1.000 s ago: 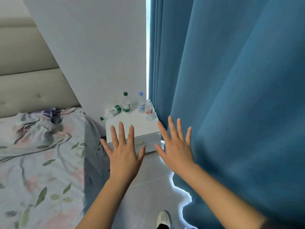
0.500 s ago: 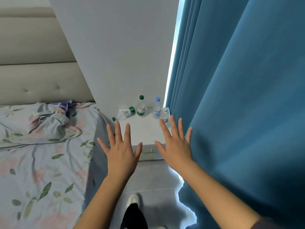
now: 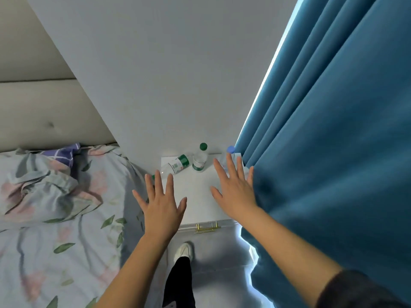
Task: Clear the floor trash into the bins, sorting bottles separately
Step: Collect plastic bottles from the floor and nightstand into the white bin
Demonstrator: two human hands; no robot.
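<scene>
My own arms and one leg, seen from the head camera

Both my forearms are bare. My left hand and right hand wear no gloves, rings or watch. A dark grey sleeve bunches at my right elbow, near right corner. Below, I see a black trouser leg and a white shoe.

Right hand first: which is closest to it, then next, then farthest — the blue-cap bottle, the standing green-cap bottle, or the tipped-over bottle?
From the right hand:
1. Blue-cap bottle, just behind the fingers, by the curtain.
2. Standing green-cap bottle, at the back middle of the nightstand.
3. Tipped-over bottle, lying on the nightstand's left side, nearer the bed.
</scene>
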